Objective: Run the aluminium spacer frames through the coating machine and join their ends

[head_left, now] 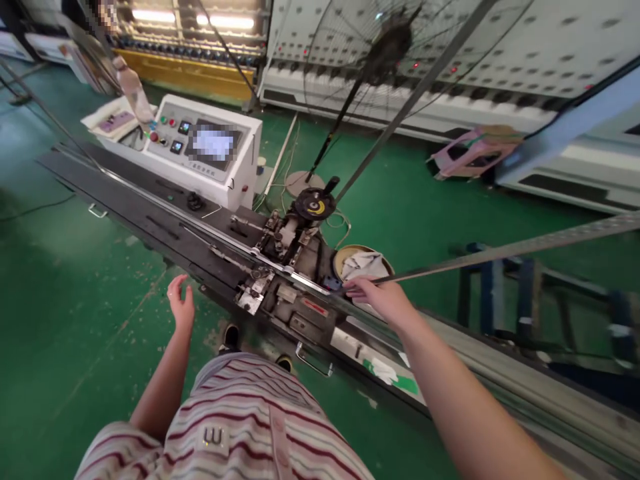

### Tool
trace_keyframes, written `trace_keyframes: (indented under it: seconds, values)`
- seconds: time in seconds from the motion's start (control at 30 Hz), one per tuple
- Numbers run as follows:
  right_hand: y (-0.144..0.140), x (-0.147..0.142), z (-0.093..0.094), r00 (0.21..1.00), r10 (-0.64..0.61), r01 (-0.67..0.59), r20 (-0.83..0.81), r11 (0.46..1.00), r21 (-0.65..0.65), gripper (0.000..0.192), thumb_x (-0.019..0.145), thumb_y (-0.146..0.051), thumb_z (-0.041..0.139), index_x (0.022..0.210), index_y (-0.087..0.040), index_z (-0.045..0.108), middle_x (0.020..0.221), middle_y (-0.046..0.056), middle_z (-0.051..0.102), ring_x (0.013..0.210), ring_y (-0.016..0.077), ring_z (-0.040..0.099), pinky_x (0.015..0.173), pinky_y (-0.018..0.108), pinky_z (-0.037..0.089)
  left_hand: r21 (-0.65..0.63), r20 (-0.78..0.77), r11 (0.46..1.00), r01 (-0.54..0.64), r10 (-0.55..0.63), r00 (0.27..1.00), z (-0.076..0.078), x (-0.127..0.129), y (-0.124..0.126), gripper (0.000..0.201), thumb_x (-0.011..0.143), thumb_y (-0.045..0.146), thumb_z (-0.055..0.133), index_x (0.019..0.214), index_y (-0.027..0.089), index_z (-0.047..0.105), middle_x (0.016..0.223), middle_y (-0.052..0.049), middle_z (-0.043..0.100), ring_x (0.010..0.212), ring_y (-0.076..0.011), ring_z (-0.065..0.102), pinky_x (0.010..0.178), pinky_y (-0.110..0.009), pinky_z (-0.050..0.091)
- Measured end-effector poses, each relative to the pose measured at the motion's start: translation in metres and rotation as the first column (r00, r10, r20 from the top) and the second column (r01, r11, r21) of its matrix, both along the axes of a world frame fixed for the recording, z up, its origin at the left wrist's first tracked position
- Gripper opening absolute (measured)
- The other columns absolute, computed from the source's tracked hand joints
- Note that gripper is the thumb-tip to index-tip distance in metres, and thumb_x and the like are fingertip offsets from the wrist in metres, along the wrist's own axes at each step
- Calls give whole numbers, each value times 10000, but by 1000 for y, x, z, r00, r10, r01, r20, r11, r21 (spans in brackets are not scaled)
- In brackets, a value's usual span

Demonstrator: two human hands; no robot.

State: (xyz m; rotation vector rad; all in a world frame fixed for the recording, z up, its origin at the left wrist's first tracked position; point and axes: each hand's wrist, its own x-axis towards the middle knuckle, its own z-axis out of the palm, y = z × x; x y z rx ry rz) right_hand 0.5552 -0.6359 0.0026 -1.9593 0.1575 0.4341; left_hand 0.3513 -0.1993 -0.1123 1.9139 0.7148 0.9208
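Observation:
My right hand (373, 297) is closed around the end of a long grey metal strip (500, 255) with small perforations, which slants up to the right edge of the view. This hand is over the right part of a long dark machine bed (140, 200), beside a bright metal rail (305, 281). My left hand (181, 301) hangs in the air by the bed's front edge, fingers apart, holding nothing. Between the hands sits a small clamp block (253, 297). Behind the rail is a mechanism with a black handwheel (314, 203).
A white control box (210, 173) with a screen and buttons stands behind the bed, near a plastic bottle (134, 90). Beyond are a round bin (345, 257) with white scraps, a standing fan (390, 47) and a pink stool (475, 153). Another metal strip (415, 97) crosses diagonally.

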Motion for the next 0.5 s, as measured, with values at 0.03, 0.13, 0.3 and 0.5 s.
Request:
trace_keyframes:
  seconds: [0.03, 0.13, 0.3, 0.5]
  values:
    - [15, 3, 0, 1000, 29, -29, 4, 1000, -8, 164, 768, -277, 626, 709, -178, 742, 759, 114, 745, 723, 257, 734, 623, 326, 619, -7, -3, 1000, -8, 8, 1000, -3, -5, 7, 277, 895, 265, 561, 1161, 234, 633, 1295, -107, 577, 1271, -255, 510, 1080, -441, 412]
    - [62, 10, 2, 995, 103, -104, -10, 994, -36, 172, 782, -266, 598, 722, -184, 738, 800, 92, 752, 733, 237, 734, 675, 332, 629, -39, -13, 999, -31, 31, 999, -13, -17, 29, 279, 900, 268, 548, 1164, 239, 635, 1284, -109, 582, 1250, -257, 525, 1074, -454, 416]
    - [142, 18, 11, 978, 209, -209, 2, 976, -65, 214, 806, -256, 553, 773, -178, 750, 843, 70, 756, 743, 198, 731, 670, 281, 624, -91, -14, 994, -63, 62, 998, -24, -29, 62, 308, 899, 271, 545, 1196, 244, 623, 1283, -121, 578, 1231, -279, 529, 1050, -494, 426]
    - [239, 31, 12, 979, 203, -202, 23, 979, -40, 184, 780, -209, 583, 779, -136, 753, 772, 67, 738, 636, 159, 700, 626, 261, 614, -133, 10, 991, 33, -32, 999, -12, -14, 91, 274, 854, 231, 610, 1120, 250, 672, 1274, -103, 596, 1275, -283, 497, 1158, -528, 322]
